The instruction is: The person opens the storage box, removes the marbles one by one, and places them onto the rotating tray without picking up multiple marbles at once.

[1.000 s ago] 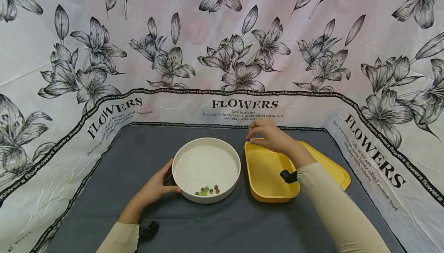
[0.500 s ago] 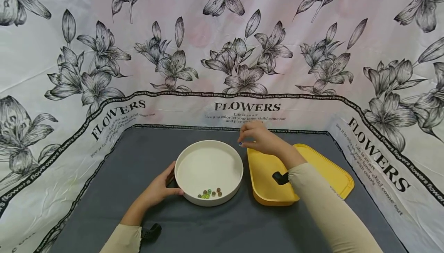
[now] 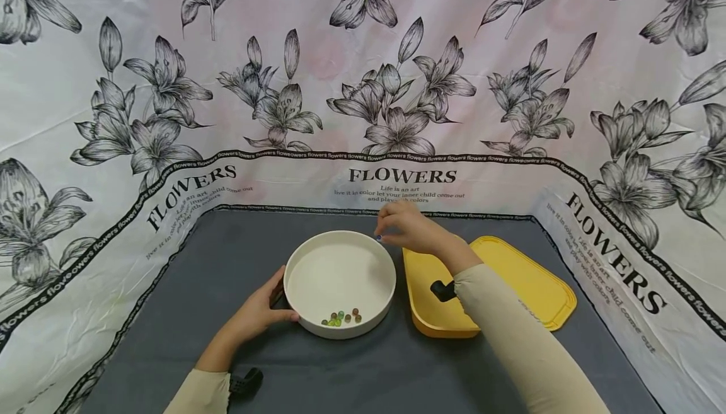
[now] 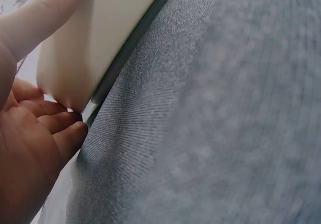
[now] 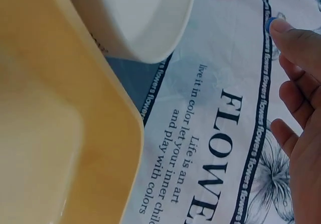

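Note:
A white round dish (image 3: 334,269) sits in the middle of the grey cloth. My left hand (image 3: 258,313) holds its left side; in the left wrist view the thumb lies on the wall of the dish (image 4: 95,28) and the fingertips touch its bottom edge. Several small marbles (image 3: 341,315), green, yellow-green and brown, lie inside near the front wall. My right hand (image 3: 409,230) pinches a blue marble (image 3: 379,237) between thumb and finger, above the dish's far right rim. In the right wrist view a little of the blue marble (image 5: 269,25) shows at the thumb tip.
To the right of the dish stands a yellow rectangular container (image 3: 433,310), partly hidden under my right forearm. A flat yellow lid (image 3: 524,275) lies beyond it. Flower-printed fabric (image 3: 397,181) rises behind and around the grey cloth (image 3: 317,376).
My right hand has moved left with the blue marble, from the yellow container's far left corner to the white dish's rim. My left hand keeps its hold on the dish.

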A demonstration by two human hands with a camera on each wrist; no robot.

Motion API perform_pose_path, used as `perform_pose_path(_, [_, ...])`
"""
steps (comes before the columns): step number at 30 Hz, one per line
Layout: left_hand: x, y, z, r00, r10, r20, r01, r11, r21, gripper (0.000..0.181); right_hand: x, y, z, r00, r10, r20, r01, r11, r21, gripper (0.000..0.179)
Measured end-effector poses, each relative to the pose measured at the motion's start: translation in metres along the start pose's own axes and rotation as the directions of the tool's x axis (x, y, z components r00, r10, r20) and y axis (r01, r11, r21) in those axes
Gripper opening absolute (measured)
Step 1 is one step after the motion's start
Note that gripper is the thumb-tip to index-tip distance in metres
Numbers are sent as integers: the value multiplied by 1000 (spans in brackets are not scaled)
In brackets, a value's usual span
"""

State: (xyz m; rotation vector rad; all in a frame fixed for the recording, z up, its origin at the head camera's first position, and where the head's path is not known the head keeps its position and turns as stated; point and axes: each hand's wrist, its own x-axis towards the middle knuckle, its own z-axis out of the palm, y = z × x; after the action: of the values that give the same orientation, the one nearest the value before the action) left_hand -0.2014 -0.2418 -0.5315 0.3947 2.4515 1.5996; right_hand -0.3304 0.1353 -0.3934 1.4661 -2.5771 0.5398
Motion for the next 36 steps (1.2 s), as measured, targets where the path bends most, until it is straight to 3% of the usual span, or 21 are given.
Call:
perform_pose_path(10, [1, -3, -1, 1000, -5, -21, 5, 1000, 13, 125, 26, -3, 19, 997, -17, 70, 20, 999, -40, 10])
perform_pose_path(20, [2, -3, -3, 1000, -5, -15, 5, 1000, 15, 124, 41, -4, 42, 988, 64, 137, -55, 996, -70, 13])
perform_pose_path(28, [0, -4, 0, 1000, -12, -10, 12, 1000, 24, 125, 50, -1, 63, 977, 44, 209, -46, 999, 3, 17])
perform_pose_path(36, [3, -4, -1, 1000, 0, -6, 0, 1000, 6, 125, 64, 3, 70, 967, 67, 244, -66, 998, -12, 15])
